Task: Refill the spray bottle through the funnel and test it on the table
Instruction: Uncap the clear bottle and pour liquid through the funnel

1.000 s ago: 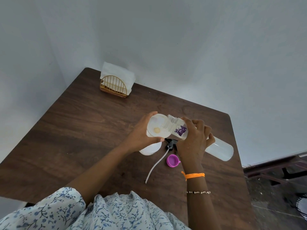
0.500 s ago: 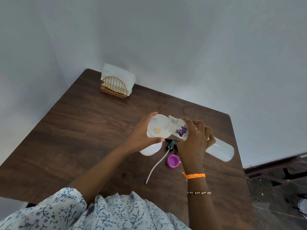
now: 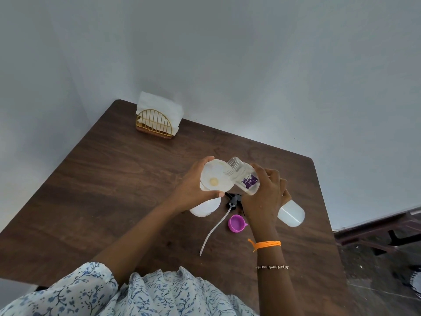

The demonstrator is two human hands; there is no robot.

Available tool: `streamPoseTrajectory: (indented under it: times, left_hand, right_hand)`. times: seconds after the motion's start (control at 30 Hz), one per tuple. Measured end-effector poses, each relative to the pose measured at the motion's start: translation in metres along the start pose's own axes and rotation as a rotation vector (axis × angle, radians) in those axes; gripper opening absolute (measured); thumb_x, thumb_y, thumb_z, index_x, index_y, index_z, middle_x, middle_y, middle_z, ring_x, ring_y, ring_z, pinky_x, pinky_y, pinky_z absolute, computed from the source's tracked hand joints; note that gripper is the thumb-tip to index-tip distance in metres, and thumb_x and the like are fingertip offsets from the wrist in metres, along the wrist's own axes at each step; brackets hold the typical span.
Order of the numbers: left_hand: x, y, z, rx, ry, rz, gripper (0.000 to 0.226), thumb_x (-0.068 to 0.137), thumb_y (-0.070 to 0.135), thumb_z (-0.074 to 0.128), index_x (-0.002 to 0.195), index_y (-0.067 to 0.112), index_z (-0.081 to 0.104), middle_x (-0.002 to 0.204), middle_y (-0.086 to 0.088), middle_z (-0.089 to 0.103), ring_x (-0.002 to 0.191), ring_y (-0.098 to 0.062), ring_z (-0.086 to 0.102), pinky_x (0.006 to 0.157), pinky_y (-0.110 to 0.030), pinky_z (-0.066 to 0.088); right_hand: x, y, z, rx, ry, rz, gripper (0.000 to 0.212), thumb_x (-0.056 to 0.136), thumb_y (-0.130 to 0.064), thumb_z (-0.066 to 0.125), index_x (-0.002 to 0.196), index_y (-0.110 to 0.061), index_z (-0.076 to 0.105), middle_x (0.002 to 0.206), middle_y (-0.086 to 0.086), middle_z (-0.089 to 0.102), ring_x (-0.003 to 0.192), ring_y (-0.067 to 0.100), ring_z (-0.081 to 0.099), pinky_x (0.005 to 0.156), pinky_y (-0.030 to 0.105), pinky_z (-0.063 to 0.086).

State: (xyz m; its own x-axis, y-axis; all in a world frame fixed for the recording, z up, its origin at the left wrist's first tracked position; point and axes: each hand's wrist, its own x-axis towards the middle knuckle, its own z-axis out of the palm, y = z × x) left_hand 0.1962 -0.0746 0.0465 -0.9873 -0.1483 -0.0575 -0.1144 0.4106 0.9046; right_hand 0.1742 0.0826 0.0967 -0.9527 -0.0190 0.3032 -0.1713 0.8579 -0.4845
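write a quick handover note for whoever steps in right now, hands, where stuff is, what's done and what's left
Left hand: steadies the white plastic funnel, seated in the translucent white spray bottle.
Right hand: holds the clear refill bottle with purple label, tipped, open mouth over the funnel.
On the dark wooden table: the black sprayer head with white dip tube and the purple cap, both off. Another translucent bottle behind the right hand.
Done: both bottles opened, funnel in.
Left: finish pouring, remove funnel, refit sprayer, test spray on the table.

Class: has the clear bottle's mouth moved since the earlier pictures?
Yes. The clear bottle has tipped back, its mouth rising off the funnel, judged against the pink cap.
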Motion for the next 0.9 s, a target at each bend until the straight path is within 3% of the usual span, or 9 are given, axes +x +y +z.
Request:
streamPoseTrajectory:
  times: [0.13,0.27,0.33,0.4,0.5,0.67,0.9]
  left_hand:
    - [0.0,-0.001,-0.002,-0.008,-0.002,-0.004,0.094,0.063,0.04,0.081,0.137,0.04,0.024,0.144,0.011,0.031,0.124,-0.01,0.037,0.1,-0.035,0.038]
    - [0.0,0.003,-0.002,-0.023,-0.004,-0.022,0.096,0.062,0.042,0.081,0.138,0.039,0.023,0.144,0.01,0.031,0.126,-0.013,0.036,0.103,-0.04,0.038]
    - [0.0,0.004,-0.002,-0.022,-0.004,-0.017,0.096,0.062,0.043,0.081,0.138,0.039,0.022,0.145,0.01,0.03,0.126,-0.012,0.036,0.102,-0.037,0.038]
    - [0.0,0.006,-0.002,-0.029,-0.013,-0.014,0.095,0.065,0.041,0.08,0.139,0.038,0.021,0.146,0.009,0.028,0.123,-0.009,0.034,0.101,-0.035,0.037]
    - [0.0,0.008,-0.003,-0.026,-0.034,-0.029,0.094,0.066,0.044,0.078,0.139,0.039,0.02,0.148,0.008,0.026,0.128,-0.014,0.034,0.105,-0.042,0.038]
    - [0.0,0.013,-0.004,-0.066,-0.059,-0.053,0.093,0.06,0.056,0.066,0.138,0.041,0.019,0.147,0.006,0.028,0.127,-0.017,0.036,0.104,-0.046,0.041]
    - [-0.001,0.02,-0.008,-0.113,-0.071,-0.036,0.083,0.073,0.052,0.065,0.141,0.039,0.017,0.147,0.006,0.029,0.126,-0.015,0.038,0.103,-0.038,0.039]
  right_hand:
    - [0.002,0.002,-0.002,0.161,0.01,0.047,0.052,0.067,-0.007,0.072,0.114,-0.027,0.06,0.109,-0.001,0.055,0.105,0.022,0.045,0.088,0.035,0.027]
    - [0.003,0.004,-0.007,0.308,0.034,0.051,0.055,0.063,-0.005,0.076,0.113,-0.023,0.061,0.103,0.0,0.056,0.098,0.022,0.052,0.085,0.046,0.048]
    - [0.006,0.005,-0.011,0.37,0.03,0.043,0.058,0.06,-0.001,0.076,0.113,-0.018,0.061,0.102,-0.001,0.054,0.096,0.02,0.054,0.083,0.031,0.049]
    - [0.011,0.004,-0.015,0.413,0.016,0.042,0.059,0.057,0.003,0.077,0.111,-0.013,0.06,0.101,-0.001,0.052,0.089,0.013,0.052,0.075,0.004,0.04]
    - [0.018,0.002,-0.02,0.453,0.01,0.043,0.054,0.056,0.003,0.079,0.106,-0.008,0.061,0.1,0.002,0.052,0.084,0.008,0.05,0.068,-0.004,0.034]
    - [0.033,-0.001,-0.025,0.532,0.043,0.056,0.054,0.059,-0.007,0.082,0.106,-0.015,0.058,0.103,0.001,0.055,0.09,0.01,0.052,0.071,-0.001,0.036]
    - [0.057,-0.015,-0.04,0.707,0.094,0.028,0.054,0.066,-0.013,0.079,0.112,-0.017,0.052,0.105,-0.003,0.062,0.097,0.015,0.059,0.083,0.03,0.049]
